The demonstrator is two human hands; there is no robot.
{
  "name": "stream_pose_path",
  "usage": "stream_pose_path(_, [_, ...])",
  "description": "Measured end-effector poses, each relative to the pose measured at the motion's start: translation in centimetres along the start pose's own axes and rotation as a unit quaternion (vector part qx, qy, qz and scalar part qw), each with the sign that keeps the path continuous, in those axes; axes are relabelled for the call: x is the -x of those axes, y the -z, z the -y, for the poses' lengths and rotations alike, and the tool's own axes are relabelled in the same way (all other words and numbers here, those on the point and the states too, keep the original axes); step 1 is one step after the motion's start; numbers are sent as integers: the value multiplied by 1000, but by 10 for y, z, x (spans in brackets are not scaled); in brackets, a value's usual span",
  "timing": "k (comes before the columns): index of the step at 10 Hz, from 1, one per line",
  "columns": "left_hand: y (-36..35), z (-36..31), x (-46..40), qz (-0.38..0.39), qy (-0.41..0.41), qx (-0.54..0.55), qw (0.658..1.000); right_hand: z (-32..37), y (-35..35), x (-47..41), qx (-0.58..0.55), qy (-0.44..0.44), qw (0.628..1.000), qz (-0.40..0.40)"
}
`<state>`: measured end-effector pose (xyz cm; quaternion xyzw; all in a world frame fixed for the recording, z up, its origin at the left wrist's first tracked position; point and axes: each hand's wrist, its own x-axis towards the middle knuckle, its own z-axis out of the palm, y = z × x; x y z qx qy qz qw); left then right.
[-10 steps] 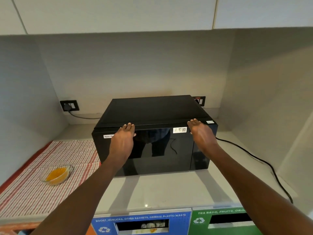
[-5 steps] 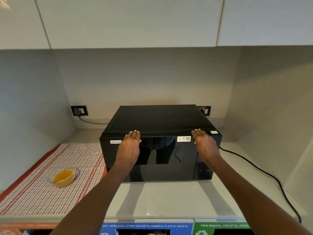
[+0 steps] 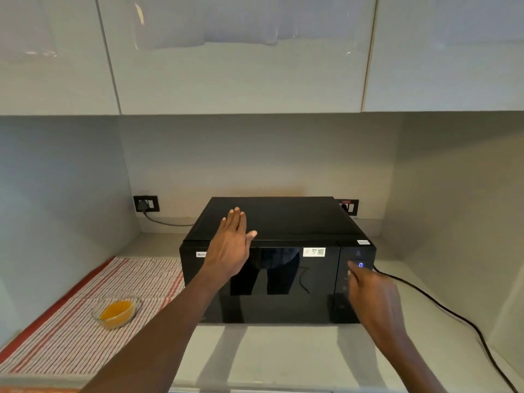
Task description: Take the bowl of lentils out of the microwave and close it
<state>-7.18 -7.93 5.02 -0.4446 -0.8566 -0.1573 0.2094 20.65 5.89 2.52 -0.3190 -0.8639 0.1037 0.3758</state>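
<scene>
- Bowl of lentils [image 3: 115, 308]: clear glass, orange-yellow contents, sits on the striped cloth [image 3: 85, 321], left of the microwave, apart from it. No hand on it.
- Microwave [image 3: 279, 279]: black, on the table [image 3: 283, 353], door flush with the front. Glossy door glass reflects a person's legs.
- White label at the door's top left is partly hidden by the left hand; a white sticker with a QR code [image 3: 314, 252] sits at the door's top right.
- Control panel [image 3: 355, 279] on the right of the front; a blue "0" is lit on the display [image 3: 360, 264].
- Left hand [image 3: 231, 248]: open, fingers together and extended, palm down over the front-left top edge of the microwave. Can't tell whether it touches the top. Holds nothing.
- Right hand [image 3: 371, 296]: at the control panel, a fingertip just below and left of the display. Fingers loosely curled, gripping nothing. Contact with the panel not clear.
- Black power cable [image 3: 442, 307] runs from the microwave's right side across the table towards the lower right.
- Wall socket [image 3: 146, 203] with a plug behind on the left; a second socket [image 3: 348, 206] behind on the right.
- Glossy white cabinets [image 3: 241, 52] overhead.
</scene>
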Motion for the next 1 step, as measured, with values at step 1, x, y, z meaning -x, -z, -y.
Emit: stream_pose_path(1, [9, -4, -12, -42, -3, -18, 999, 3, 32, 38, -60, -1, 998, -21])
